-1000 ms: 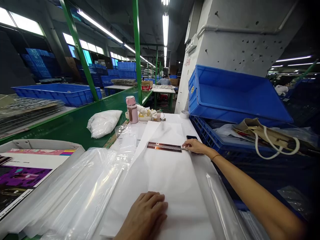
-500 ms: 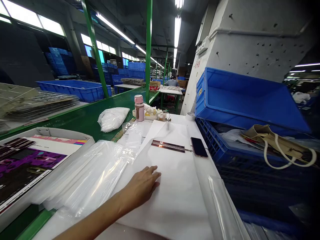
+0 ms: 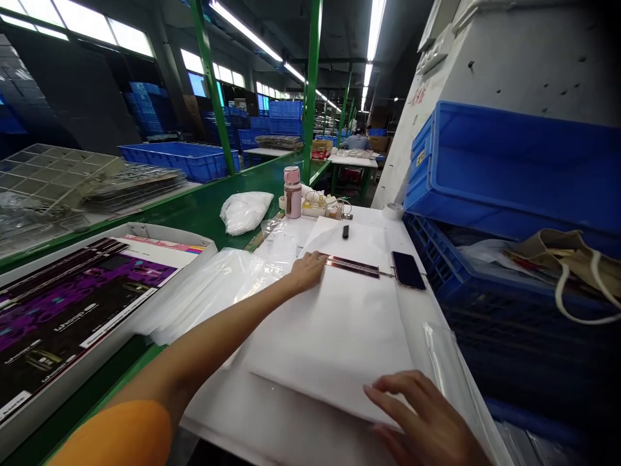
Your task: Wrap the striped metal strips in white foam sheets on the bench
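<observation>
While the left hand (image 3: 306, 272) is stretched out, fingers loosely curled on the near end of a metal ruler (image 3: 352, 265), the right hand (image 3: 427, 421) is pressed open and flat on the near edge of a white sheet stack (image 3: 339, 330). The ruler is already laid across the stack; nothing appears cut or folded. A smartphone (image 3: 408, 270) and clear plastic bags (image 3: 213, 291) are crowded alongside.

You have two hands, left hand (image 3: 306, 272), right hand (image 3: 427, 424), one ruler (image 3: 352, 265), one phone (image 3: 408, 270), one pink bottle (image 3: 292, 192), one black marker (image 3: 345, 232), one tape roll (image 3: 392, 211).
</observation>
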Action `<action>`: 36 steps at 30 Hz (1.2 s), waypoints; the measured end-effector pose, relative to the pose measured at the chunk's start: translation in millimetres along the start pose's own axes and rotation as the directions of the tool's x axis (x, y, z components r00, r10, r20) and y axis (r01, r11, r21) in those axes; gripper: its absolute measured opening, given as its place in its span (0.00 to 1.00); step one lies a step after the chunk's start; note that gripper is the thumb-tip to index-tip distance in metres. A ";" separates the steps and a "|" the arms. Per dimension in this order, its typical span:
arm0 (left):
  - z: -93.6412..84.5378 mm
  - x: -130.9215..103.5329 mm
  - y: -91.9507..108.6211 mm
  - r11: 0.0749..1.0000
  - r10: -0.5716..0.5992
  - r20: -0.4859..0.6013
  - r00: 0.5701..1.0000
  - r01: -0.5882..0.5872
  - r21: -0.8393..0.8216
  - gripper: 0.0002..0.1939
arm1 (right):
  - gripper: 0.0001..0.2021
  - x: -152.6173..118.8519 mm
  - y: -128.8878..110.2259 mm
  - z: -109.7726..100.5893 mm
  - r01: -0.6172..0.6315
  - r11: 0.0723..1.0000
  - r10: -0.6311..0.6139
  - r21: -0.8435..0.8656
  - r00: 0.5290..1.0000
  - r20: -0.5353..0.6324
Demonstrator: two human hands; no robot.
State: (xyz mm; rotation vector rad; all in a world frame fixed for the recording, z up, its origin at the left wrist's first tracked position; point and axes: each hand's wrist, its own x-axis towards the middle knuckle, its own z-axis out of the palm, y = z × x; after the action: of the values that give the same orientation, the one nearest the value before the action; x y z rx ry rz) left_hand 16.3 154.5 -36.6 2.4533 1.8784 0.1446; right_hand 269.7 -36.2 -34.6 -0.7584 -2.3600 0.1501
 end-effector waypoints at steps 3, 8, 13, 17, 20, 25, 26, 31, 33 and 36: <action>3.1 7.2 -24.3 0.992 -0.124 -0.022 0.992 0.123 -0.024 0.22 | 0.13 -8.1 6.5 21.9 0.023 0.978 -0.027 -0.207 0.999 -0.017; -4.2 -16.1 -51.2 0.981 -0.190 -0.057 0.980 0.187 -0.048 0.19 | 0.10 -20.3 5.5 47.6 0.043 0.971 -0.050 -0.235 0.999 -0.022; -21.4 -91.4 -16.1 0.936 0.212 -0.127 0.969 -0.239 -0.258 0.18 | 0.09 -17.5 4.8 50.1 0.063 0.983 -0.076 -0.170 0.995 -0.071; -31.6 -147.4 15.5 0.758 0.455 -0.030 0.890 -0.404 -0.512 0.18 | 0.10 -10.1 2.8 41.5 -0.067 0.997 0.067 -0.030 0.998 -0.015; -31.4 -164.7 24.9 0.777 0.439 0.045 0.897 -0.355 -0.520 0.22 | 0.11 -2.3 2.6 32.0 -0.145 0.989 0.142 0.032 0.986 0.085; -30.3 -156.4 31.4 0.852 0.380 0.021 0.925 -0.341 -0.396 0.08 | 0.09 25.5 9.7 11.3 -0.130 0.991 0.131 -0.021 0.988 0.078; -34.3 -150.1 32.6 0.869 0.370 0.008 0.929 -0.343 -0.357 0.07 | 0.09 32.8 11.7 5.5 -0.114 0.991 0.116 -0.066 0.993 0.026; -84.5 -86.0 32.4 0.940 0.304 -0.100 0.948 -0.315 -0.131 0.07 | 0.14 59.1 17.2 -27.3 -0.014 0.907 -0.125 -0.420 0.946 -0.300; -109.6 -44.1 27.3 0.963 0.257 -0.136 0.957 -0.265 -0.047 0.07 | 0.16 63.7 18.5 -34.9 0.037 0.877 -0.208 -0.480 0.928 -0.309; -135.7 29.4 14.4 0.977 0.212 -0.160 0.964 -0.209 0.036 0.09 | 0.13 70.9 29.4 -33.1 0.086 0.914 -0.202 -0.397 0.944 -0.260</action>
State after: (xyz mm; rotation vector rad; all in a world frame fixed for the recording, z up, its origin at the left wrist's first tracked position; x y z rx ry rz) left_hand 23.7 176.5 101.0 2.7256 1.6743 0.3478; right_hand 260.0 24.8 21.7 -0.7186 -2.1646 -0.4720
